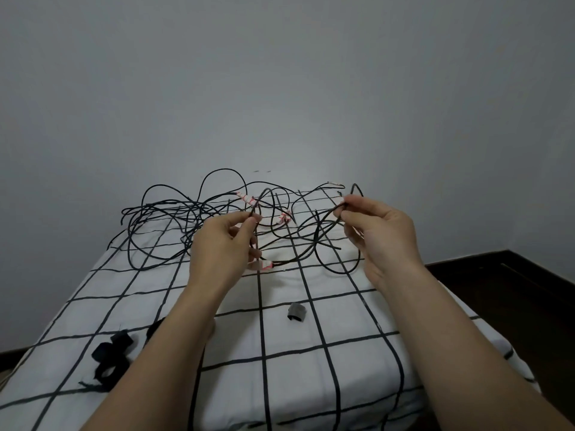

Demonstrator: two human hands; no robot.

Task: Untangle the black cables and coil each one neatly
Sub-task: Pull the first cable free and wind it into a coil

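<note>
A tangle of thin black cables [174,219] sprawls over the far half of a bed covered in a white sheet with a black grid [280,337]. Several cable ends carry white-and-pink tape tags [247,199]. My left hand [222,244] is raised above the sheet and pinches a black cable strand between thumb and forefinger. My right hand [378,233] pinches another stretch of black cable [326,216] near a taped end, and loops hang below it onto the sheet.
Black fabric straps [110,357] lie on the sheet at the near left, partly under my left forearm. A small grey strap piece [296,312] lies in the middle. A grey wall stands behind the bed; dark floor [513,290] shows at the right.
</note>
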